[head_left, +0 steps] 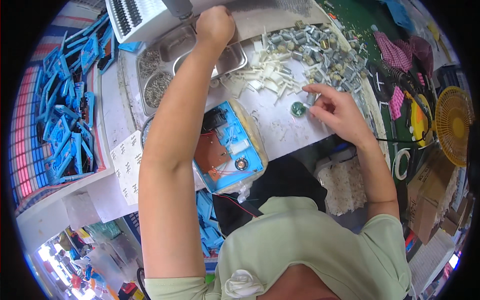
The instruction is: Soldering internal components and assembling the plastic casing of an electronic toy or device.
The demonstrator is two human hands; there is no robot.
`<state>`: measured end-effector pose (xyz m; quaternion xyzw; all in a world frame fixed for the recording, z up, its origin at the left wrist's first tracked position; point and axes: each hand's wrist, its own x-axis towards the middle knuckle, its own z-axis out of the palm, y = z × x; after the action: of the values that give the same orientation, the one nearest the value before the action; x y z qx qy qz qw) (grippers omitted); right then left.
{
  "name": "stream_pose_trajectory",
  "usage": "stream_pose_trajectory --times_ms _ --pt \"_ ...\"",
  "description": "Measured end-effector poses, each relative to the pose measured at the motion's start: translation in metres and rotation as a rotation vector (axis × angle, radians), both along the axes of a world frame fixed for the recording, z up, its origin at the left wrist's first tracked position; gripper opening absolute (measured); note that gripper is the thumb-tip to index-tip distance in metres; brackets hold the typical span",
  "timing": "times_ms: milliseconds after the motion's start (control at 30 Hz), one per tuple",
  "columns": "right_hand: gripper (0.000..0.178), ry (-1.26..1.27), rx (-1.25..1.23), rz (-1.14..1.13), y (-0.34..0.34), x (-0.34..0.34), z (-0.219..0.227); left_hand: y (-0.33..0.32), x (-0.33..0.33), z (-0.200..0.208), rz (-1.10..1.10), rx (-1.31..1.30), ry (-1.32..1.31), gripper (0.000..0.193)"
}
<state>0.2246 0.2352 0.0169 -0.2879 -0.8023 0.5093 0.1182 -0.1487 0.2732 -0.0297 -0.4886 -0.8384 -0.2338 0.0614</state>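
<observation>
At the top of the table my left hand (215, 25) is closed in a fist beside a grey tool (179, 8); whatever its fingers hold is hidden. My right hand (341, 112) pinches a small silvery motor (311, 98) between thumb and fingers. Its tip is close to a little round dish of green stuff (298, 109). Between my arms a blue plastic housing (250, 162) lies on a padded, pale-edged rest, its inside facing up. A brown board (212, 152), a small round speaker (241, 163) and thin red wires show in it.
Metal trays of small screws (158, 85) stand left of centre. White plastic parts (267, 75) and a heap of motors (325, 50) cover the far table. Blue housings (70, 130) pile up at left. A yellow fan (452, 125) and cardboard box (425, 195) stand at right.
</observation>
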Motion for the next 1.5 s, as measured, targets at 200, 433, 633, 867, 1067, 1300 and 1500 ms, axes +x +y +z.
stream_pose_trajectory --times_ms 200,433,633,867,1067,1300,1500 --pt "0.039 0.027 -0.009 0.009 -0.012 -0.001 0.0 0.01 0.023 0.018 0.095 -0.123 -0.101 0.029" --pt "0.044 0.01 -0.013 0.025 -0.01 0.008 0.011 0.033 0.021 0.015 0.095 -0.166 -0.014 0.03" --pt "0.042 0.054 -0.01 -0.021 -0.006 0.018 0.009 0.027 0.011 -0.001 -0.019 0.104 0.21 0.018" --pt "0.039 -0.038 0.074 0.045 0.008 0.016 -0.006 -0.002 0.065 0.052 -0.329 0.27 0.013 0.02" --pt "0.039 -0.171 0.282 0.253 0.02 -0.004 -0.009 -0.168 0.154 0.126 -0.507 0.302 -0.638 0.015" --pt "0.037 -0.17 0.534 0.35 0.023 -0.015 -0.017 -0.288 0.176 0.079 -0.392 0.349 -1.044 0.013" --pt "0.037 -0.074 0.087 0.218 0.007 -0.018 -0.001 -0.314 0.203 0.058 -0.183 0.403 -1.146 0.013"
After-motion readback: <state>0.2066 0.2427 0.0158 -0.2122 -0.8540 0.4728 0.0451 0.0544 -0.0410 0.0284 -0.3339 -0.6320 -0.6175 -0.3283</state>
